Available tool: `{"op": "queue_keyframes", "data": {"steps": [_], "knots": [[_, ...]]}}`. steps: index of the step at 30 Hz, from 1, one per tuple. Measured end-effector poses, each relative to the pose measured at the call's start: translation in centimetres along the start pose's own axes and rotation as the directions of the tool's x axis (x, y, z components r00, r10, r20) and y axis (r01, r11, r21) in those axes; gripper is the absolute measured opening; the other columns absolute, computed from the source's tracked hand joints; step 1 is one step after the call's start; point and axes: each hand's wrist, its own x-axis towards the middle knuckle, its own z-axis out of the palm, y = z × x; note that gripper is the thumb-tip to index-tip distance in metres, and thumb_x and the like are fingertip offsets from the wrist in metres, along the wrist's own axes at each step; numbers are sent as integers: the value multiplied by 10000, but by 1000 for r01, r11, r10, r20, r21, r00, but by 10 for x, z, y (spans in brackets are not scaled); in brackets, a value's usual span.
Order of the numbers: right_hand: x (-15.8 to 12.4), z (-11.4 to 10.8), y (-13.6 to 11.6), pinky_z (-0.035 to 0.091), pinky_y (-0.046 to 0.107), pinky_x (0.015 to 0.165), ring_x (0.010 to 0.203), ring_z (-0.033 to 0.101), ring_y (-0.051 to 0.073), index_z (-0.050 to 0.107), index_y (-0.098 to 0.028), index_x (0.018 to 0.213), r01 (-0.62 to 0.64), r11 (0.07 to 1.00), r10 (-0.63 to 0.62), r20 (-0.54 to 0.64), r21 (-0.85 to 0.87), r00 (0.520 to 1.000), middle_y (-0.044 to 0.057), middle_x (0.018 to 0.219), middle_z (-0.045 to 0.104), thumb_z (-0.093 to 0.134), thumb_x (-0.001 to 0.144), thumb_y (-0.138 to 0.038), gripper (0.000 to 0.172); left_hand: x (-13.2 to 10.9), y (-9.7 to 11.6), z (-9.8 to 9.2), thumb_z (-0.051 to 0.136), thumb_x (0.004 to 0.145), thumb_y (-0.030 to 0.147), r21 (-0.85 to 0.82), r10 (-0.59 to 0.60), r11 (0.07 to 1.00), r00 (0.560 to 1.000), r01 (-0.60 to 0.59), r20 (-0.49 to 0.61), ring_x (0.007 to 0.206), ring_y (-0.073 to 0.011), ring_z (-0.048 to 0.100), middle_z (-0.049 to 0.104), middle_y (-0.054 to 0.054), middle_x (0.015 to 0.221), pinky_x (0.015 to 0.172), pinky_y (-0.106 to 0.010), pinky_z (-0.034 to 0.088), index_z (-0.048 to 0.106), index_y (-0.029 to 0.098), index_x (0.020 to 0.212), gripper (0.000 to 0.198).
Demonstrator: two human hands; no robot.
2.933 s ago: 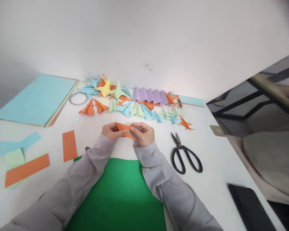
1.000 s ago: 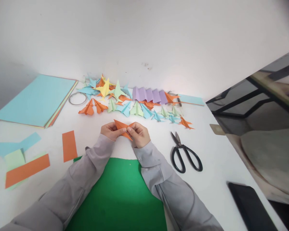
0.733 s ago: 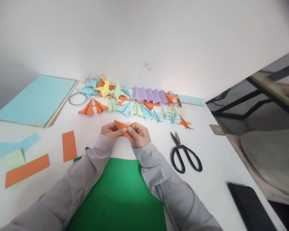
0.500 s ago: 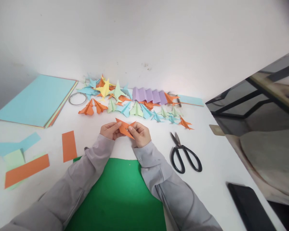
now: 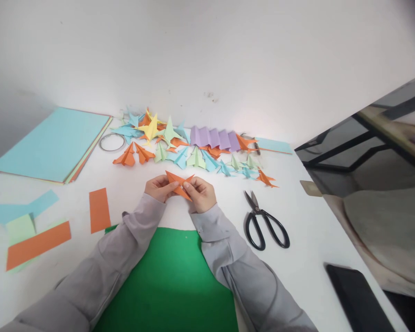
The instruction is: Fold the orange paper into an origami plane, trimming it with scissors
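White wall (image 5: 207, 55) rises behind a white table (image 5: 304, 240), where a row of folded paper shapes (image 5: 196, 158) in several colours lies along the far side beside a purple pleated sheet (image 5: 214, 138). Nearer, just beyond a green mat (image 5: 173, 281), an orange folded paper (image 5: 172, 177) sits between both hands: the left hand (image 5: 157, 188) pinches its left part under the thumb, and the right hand (image 5: 202, 192) grips its right part. Black-handled scissors (image 5: 258, 212) lie open to the right.
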Motion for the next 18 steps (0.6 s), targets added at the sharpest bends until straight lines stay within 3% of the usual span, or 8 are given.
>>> {"op": "queue_keyframes", "data": {"steps": [12,18], "knots": [[-2,0,-5,332,232,451,464,422,88,573,-181,624,-27,1000,26,3,7,1000,-31,514,531,673,648,-509,344,-4,4,2,809,451,258,-14,40,999,999,-40,6,509,-134,607,670,-21,576,529,-256,495,673,125,663,285],[-3,0,-3,376,239,495,516,467,99,582,-187,642,14,1000,-15,11,17,1000,-28,563,551,696,654,-441,279,-3,5,1,807,462,245,-32,-3,999,1000,3,-2,494,-134,601,673,-35,583,511,-259,491,670,110,670,284]]}}
